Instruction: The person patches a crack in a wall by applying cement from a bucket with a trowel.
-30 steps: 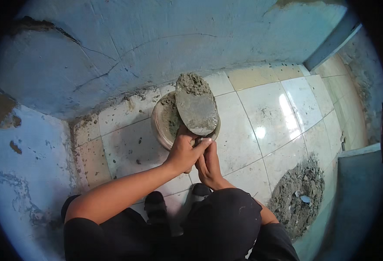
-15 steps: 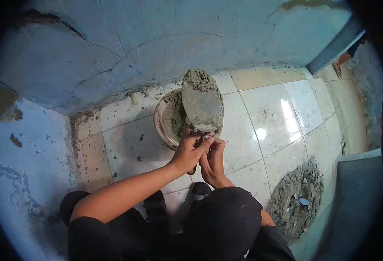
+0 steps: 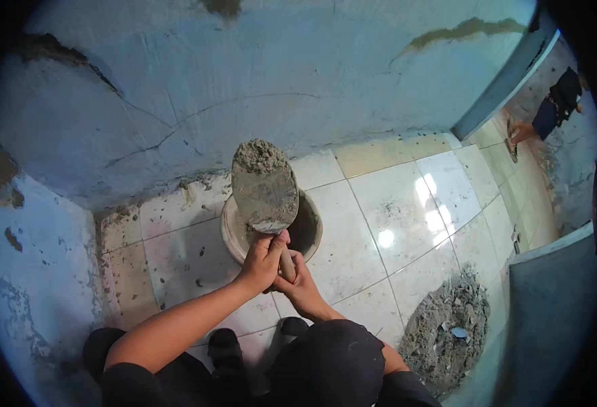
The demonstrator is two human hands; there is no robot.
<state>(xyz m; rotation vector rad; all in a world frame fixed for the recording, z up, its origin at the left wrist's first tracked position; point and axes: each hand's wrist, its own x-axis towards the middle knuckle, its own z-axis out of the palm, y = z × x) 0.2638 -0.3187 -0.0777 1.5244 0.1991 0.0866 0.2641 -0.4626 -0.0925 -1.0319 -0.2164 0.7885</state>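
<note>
A trowel (image 3: 268, 197) with a broad rounded blade is held over a round bucket (image 3: 316, 225). Grey mortar (image 3: 263, 156) is heaped at the blade's far end, and a thin smear coats the rest. My left hand (image 3: 263, 263) is closed round the trowel where blade meets handle. Lower down, my right hand (image 3: 303, 290) grips the end of its wooden handle (image 3: 287, 266). Blade and hands hide much of the bucket's inside; its visible inner wall is stained with mortar.
A cracked blue wall (image 3: 244, 74) with patches of missing paint rises ahead. On the tiled floor at right lies a mortar pile (image 3: 447, 336) with a small bluish piece in it. Beyond the doorway, another person (image 3: 549, 112) is partly visible. Mortar crumbs dot the tiles at left.
The view has tilted up and shifted right, showing more wall and the person in the doorway. My hands have shifted on the trowel, baring more of its handle; the mortar remains on the blade.
</note>
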